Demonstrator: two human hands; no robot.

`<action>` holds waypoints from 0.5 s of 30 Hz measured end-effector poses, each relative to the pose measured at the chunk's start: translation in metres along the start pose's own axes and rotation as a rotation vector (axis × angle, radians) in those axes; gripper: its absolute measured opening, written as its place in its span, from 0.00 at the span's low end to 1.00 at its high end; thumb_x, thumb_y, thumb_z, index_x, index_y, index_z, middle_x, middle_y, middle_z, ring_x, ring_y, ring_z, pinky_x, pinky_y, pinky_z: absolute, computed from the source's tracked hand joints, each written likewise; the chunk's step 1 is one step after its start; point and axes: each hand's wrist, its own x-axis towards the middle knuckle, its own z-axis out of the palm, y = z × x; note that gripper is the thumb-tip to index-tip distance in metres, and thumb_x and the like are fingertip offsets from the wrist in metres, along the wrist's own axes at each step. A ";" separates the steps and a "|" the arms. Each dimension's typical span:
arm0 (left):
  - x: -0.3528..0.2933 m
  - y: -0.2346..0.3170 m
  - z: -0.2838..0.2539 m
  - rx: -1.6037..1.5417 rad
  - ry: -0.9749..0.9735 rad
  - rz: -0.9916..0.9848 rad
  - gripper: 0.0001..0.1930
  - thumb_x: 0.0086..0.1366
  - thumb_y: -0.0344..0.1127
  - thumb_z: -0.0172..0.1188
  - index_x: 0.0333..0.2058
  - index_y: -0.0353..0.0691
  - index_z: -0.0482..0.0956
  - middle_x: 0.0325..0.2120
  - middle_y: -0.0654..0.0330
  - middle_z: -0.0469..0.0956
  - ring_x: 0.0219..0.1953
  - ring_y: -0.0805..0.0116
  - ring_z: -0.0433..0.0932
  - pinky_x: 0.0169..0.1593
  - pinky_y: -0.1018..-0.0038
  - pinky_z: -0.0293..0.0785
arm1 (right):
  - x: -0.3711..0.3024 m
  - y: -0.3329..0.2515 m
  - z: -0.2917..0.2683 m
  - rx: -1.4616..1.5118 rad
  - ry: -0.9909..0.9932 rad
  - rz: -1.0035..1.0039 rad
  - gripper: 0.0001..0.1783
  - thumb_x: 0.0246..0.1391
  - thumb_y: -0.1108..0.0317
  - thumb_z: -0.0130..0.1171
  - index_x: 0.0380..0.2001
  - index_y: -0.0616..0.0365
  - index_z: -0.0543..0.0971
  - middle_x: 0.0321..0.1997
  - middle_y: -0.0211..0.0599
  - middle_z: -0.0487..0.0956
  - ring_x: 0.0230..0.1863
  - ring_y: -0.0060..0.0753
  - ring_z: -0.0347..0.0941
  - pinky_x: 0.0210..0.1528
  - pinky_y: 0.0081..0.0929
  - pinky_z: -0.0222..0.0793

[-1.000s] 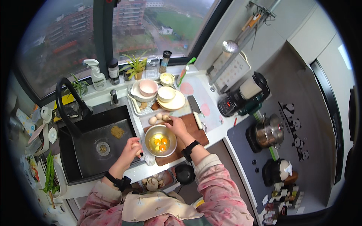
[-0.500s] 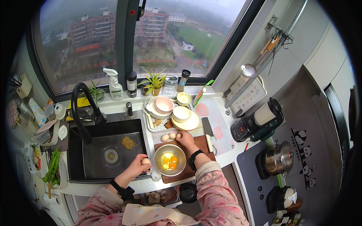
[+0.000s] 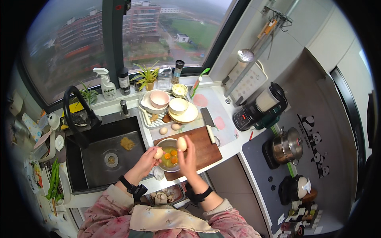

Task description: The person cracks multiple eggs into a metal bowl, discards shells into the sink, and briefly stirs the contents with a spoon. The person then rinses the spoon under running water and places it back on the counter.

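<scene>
From my remote seat I am working with both hands over a metal bowl (image 3: 170, 143), which is resting on the counter (image 3: 227, 151) side, overlapping the near-left part of a wooden cutting board (image 3: 203, 150). Inside it, three yolks (image 3: 173, 153) are lying in clear egg white.

Taking the bowl as the dial's centre, my left hand (image 3: 147, 161) is sitting between eight and nine o'clock, its fingers curling closed around an egg (image 3: 158, 153) and holding it at the rim. My right hand (image 3: 188, 159) is standing at about three o'clock; its fingers are parting only as wide as a second egg (image 3: 181, 144), which they are gripping above the rim at one o'clock. I cannot tell whether either shell is cracked.

Beyond the bowl, a third egg (image 3: 163, 131) is lying just before twelve and a fourth egg (image 3: 176, 126) just after, near each other. A knife (image 3: 207, 117) is lying between one and two o'clock, and the black sink (image 3: 93, 164) is spreading out at nine.
</scene>
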 end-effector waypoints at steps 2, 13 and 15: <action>0.004 -0.003 0.007 0.013 -0.061 0.005 0.15 0.81 0.42 0.40 0.56 0.41 0.70 0.43 0.60 0.79 0.32 0.75 0.73 0.35 0.78 0.68 | -0.011 -0.026 0.011 -0.075 -0.090 -0.053 0.29 0.65 0.70 0.55 0.68 0.62 0.65 0.66 0.52 0.70 0.66 0.52 0.67 0.67 0.42 0.63; -0.005 0.006 0.013 0.089 -0.079 0.008 0.17 0.79 0.40 0.39 0.56 0.41 0.72 0.46 0.59 0.80 0.31 0.74 0.75 0.32 0.78 0.70 | -0.017 -0.017 -0.012 0.624 -0.143 0.532 0.26 0.71 0.68 0.51 0.70 0.57 0.65 0.60 0.35 0.73 0.54 0.25 0.72 0.56 0.23 0.70; -0.007 0.008 0.014 0.089 -0.081 0.013 0.17 0.79 0.41 0.39 0.56 0.41 0.72 0.45 0.59 0.80 0.31 0.73 0.75 0.32 0.78 0.70 | -0.019 -0.026 -0.017 0.599 -0.104 0.439 0.26 0.71 0.68 0.52 0.69 0.57 0.65 0.60 0.35 0.73 0.53 0.26 0.73 0.55 0.23 0.70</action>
